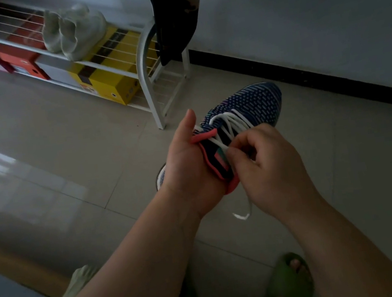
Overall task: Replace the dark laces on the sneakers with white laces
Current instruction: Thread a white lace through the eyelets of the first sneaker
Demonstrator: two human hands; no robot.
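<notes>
The right hand [267,163] has its grip pinched on the white lace [230,121] at the upper eyelets, fingers curled. The left hand [182,167] grips the sneaker [254,102] from the side at the collar, thumb extended upward. The sneaker is held above the floor [88,143], toe pointing away. The lace is threaded across the lower eyelets; one free end hangs below the right hand. A white rack [145,62] stands beyond, carrying pale shoes [73,32] and a yellow box [110,82].
</notes>
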